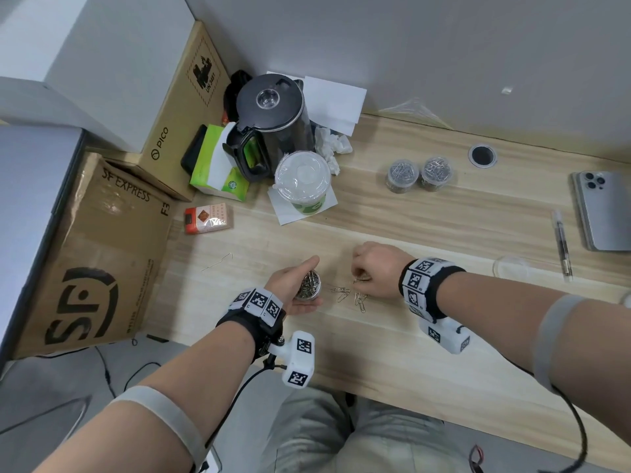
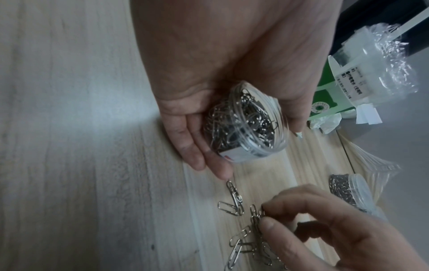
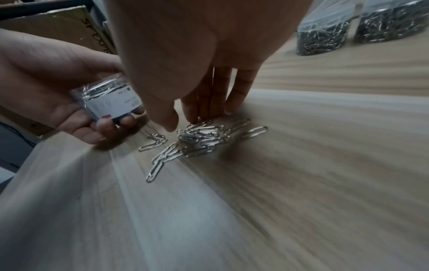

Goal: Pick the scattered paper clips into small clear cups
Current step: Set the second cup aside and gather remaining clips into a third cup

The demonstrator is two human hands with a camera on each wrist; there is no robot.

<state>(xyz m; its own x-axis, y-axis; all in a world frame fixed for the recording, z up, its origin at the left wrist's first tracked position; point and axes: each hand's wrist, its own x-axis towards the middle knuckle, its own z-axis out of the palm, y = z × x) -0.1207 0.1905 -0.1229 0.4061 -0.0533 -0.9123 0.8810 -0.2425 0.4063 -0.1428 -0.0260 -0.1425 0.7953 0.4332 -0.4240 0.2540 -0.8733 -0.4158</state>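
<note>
Left hand is gripping the brimming small clear plastic cup; right hand is pinching tangled silver paper clips — snagged ones may be spilling onto the wooden tabletop.

Paper clips on a table
Left of them, a held cup; behind, two filled cups.
</note>
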